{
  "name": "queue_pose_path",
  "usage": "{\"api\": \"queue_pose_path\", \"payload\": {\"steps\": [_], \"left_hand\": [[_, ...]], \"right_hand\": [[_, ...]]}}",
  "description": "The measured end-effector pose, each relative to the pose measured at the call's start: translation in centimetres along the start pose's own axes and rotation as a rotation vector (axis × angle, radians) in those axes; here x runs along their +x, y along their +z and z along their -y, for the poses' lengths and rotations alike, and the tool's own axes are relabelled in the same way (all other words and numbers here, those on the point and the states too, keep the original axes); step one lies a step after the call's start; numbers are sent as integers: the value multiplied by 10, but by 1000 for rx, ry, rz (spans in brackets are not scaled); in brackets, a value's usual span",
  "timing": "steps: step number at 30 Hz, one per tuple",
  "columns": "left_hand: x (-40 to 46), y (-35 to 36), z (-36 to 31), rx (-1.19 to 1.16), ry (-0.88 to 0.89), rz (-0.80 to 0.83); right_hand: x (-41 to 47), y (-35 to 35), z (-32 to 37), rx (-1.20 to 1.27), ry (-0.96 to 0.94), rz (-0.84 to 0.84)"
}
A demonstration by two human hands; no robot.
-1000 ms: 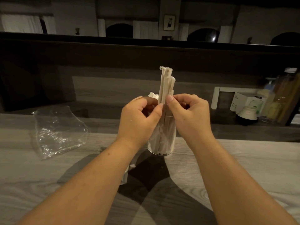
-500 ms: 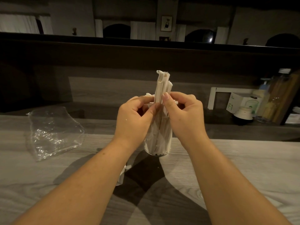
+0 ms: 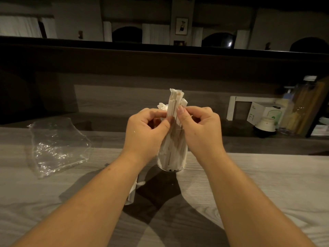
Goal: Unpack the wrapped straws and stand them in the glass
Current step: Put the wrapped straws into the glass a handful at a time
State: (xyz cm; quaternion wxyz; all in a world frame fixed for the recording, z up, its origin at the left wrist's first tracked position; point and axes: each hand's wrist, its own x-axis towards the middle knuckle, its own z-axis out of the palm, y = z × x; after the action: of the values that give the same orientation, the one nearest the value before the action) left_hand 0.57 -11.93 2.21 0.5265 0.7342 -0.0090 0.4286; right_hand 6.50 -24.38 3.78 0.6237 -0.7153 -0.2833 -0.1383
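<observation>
Grey wood-grain counter (image 3: 267, 184), clear glass (image 3: 171, 163) of paper-wrapped straws (image 3: 175, 102) at its middle.
A crumpled plastic bag (image 3: 57, 148) lies well to the left. Left hand (image 3: 146, 132) and right hand (image 3: 201, 129), each grip closed to thumb and forefinger, pinch the upright straws above the glass rim.

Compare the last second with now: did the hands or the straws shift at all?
Barely. Both hands, left hand and right hand, keep pinching the bundle of white paper-wrapped straws above the clear drinking glass; the bundle sits slightly lower in view, partly from head motion. Nothing was released. The crumpled clear plastic bag on the grey wood-grain counter stayed put.
</observation>
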Motion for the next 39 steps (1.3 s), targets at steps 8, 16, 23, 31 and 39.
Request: {"api": "queue_pose_path", "payload": {"steps": [8,16,23,31,39], "left_hand": [[-2,0,-4,-77,-17,12],[1,-4,7,-14,-37,24],[-1,-6,6,-110,-19,-25],[4,-14,12,23,-107,-172],[8,-19,17,24,-138,-223]], "right_hand": [[-1,2,3,3,-5,-13],[-3,-1,4,1,-157,-37],[-1,3,0,-257,-357,130],[-2,2,-11,-332,-277,207],[-6,6,-6,-517,-426,166]]}}
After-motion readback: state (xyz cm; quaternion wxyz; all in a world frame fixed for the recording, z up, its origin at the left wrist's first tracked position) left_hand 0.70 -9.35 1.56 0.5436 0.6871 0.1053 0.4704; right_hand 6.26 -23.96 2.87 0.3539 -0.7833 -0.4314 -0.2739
